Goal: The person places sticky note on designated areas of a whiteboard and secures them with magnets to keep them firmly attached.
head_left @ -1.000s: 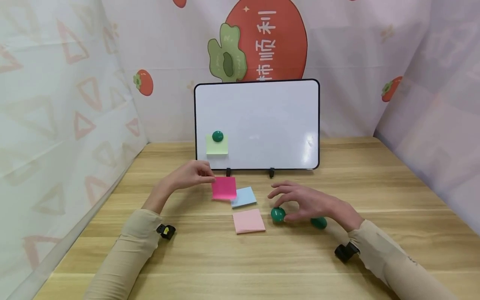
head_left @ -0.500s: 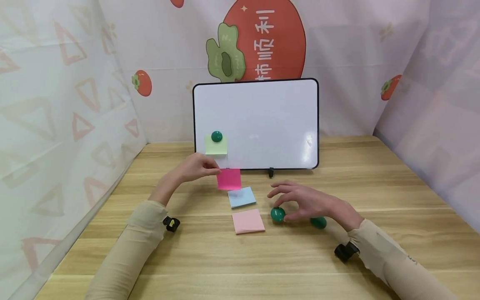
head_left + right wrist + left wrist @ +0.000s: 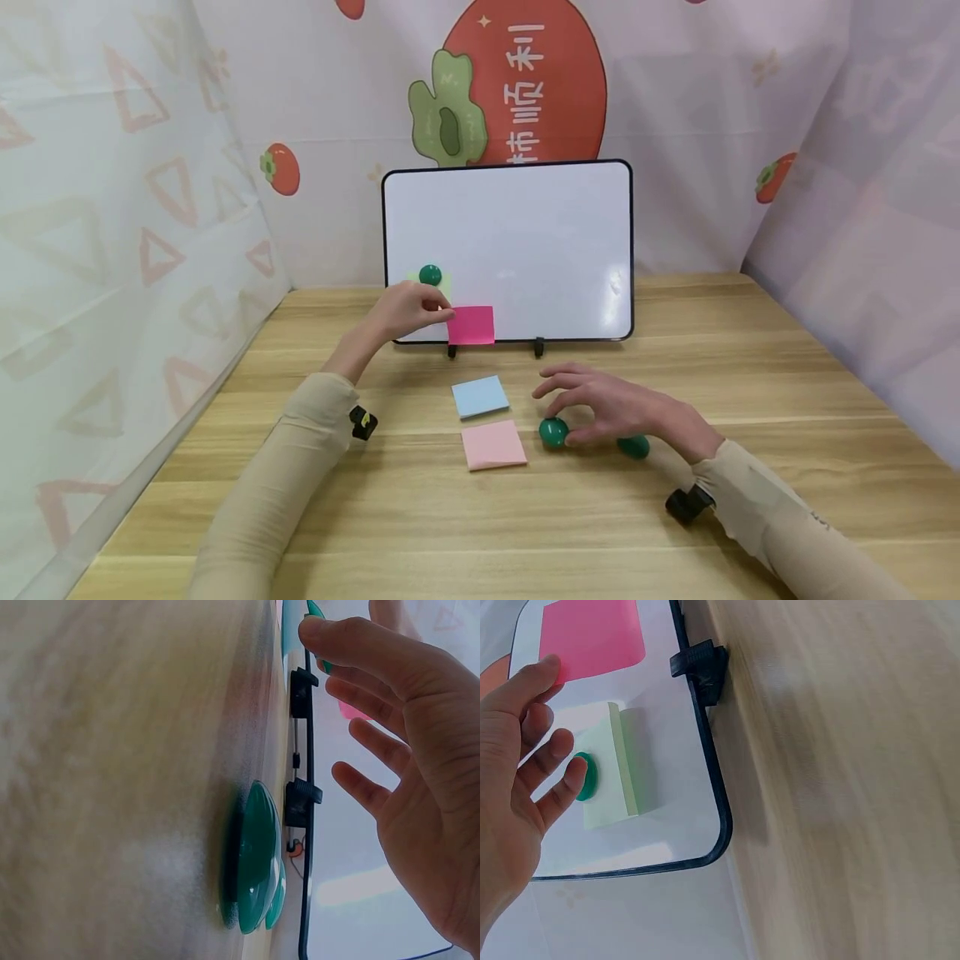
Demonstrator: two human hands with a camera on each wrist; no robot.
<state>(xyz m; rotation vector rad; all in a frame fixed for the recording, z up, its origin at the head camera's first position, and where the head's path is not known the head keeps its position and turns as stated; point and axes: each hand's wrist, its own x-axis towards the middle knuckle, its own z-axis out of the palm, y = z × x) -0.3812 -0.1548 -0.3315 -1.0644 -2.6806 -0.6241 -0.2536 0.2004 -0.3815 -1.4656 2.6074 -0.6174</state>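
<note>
My left hand point(image 3: 408, 312) pinches a bright pink sticky note point(image 3: 472, 326) by its left edge, in front of the lower part of the whiteboard point(image 3: 555, 250). Whether the note touches the board I cannot tell. Behind the hand, a round green magnet point(image 3: 430, 275) sits on a pale green sticky note point(image 3: 609, 776) on the board. Thumb and index finger of my right hand point(image 3: 611, 408) hold another green magnet point(image 3: 553, 432) low over the table. Beneath the right wrist lies a further green magnet point(image 3: 634, 447), partly hidden; the right wrist view shows a green magnet point(image 3: 259, 859) with another behind it.
A light blue sticky pad point(image 3: 480, 397) and a pale pink sticky pad point(image 3: 494, 446) lie on the wooden table point(image 3: 450, 533) between the hands. Black feet point(image 3: 539, 347) support the board. A printed curtain point(image 3: 322, 100) hangs behind and at both sides.
My left hand has lifted the bright pink note from near the blue pad up and to the right, to the board's lower edge. The right hand has stayed in place.
</note>
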